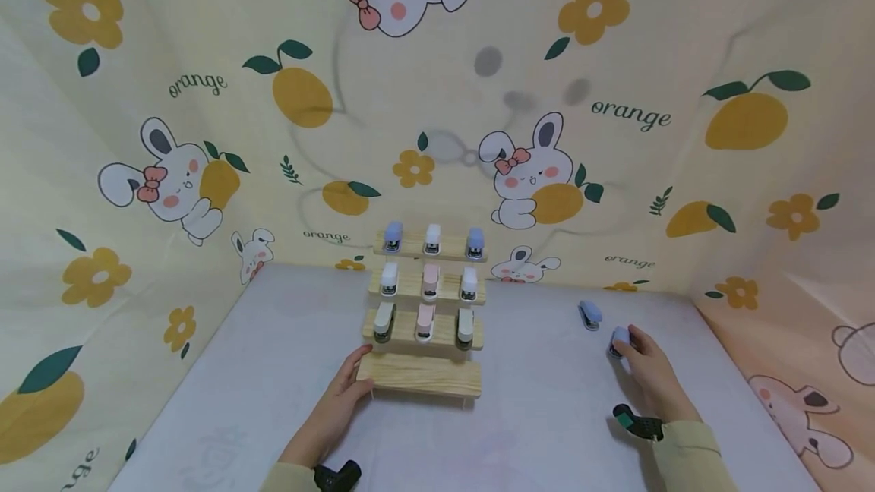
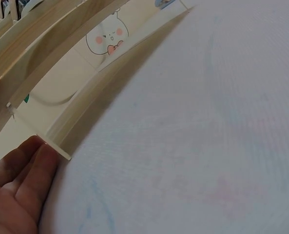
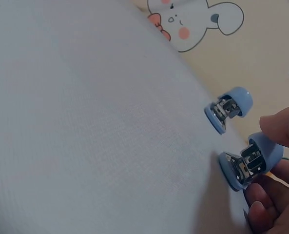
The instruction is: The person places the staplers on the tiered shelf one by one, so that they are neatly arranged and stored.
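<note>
A tiered wooden display rack [image 1: 418, 374] stands mid-table with mini staplers on its upper three tiers. My left hand [image 1: 336, 401] holds the left end of its lowest tier. In the left wrist view, several fingers [image 2: 34, 178] lie beside the rack's thin clear leg. To the right, my right hand [image 1: 652, 370] pinches a blue mini stapler [image 1: 620, 342] that stands on the table or just above it; I cannot tell which. In the right wrist view, its metal front shows between thumb and fingers. Just behind it stands another blue stapler [image 1: 590, 315], untouched.
On the rack, the top tier bears blue staplers [image 1: 393, 236] and a white one [image 1: 433, 238]. Below are white, pink [image 1: 431, 281] and grey-white staplers [image 1: 465, 327]. A patterned cloth [image 1: 437, 97] hangs behind and along both sides of the pale table [image 1: 533, 416].
</note>
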Demonstrator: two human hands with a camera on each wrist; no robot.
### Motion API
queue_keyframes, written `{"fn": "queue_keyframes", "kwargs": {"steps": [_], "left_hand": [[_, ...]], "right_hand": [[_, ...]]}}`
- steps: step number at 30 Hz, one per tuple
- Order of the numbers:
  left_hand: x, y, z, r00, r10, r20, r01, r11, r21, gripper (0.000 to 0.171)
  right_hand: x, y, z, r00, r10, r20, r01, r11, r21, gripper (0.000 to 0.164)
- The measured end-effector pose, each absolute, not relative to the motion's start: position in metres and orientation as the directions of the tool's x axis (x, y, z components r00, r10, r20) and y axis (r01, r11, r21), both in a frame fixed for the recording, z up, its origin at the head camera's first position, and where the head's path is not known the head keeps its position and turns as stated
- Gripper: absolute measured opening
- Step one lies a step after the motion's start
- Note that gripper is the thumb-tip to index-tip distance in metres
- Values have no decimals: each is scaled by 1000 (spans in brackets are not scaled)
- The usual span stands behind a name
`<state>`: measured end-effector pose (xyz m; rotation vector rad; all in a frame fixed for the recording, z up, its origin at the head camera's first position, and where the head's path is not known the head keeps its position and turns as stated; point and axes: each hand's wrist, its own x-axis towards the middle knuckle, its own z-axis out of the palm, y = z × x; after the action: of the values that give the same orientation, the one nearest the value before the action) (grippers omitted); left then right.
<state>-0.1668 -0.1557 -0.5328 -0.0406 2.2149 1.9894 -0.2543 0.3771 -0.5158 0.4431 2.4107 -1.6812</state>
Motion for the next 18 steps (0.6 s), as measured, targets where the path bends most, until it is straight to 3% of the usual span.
{"fn": "queue_keyframes", "kwargs": {"steps": [7,18], "left_hand": [[-172,-154,-533,-981,94,-169,-161,86,983,57],[-174,-153,-531,-979,115,-170,-162,74,984,58]], "right_hand": [[-249,377,-518,-940,158,-301,339,373,-864,86],[-222,366,-516,-966,95,-240,245,626,-740,90]]}}
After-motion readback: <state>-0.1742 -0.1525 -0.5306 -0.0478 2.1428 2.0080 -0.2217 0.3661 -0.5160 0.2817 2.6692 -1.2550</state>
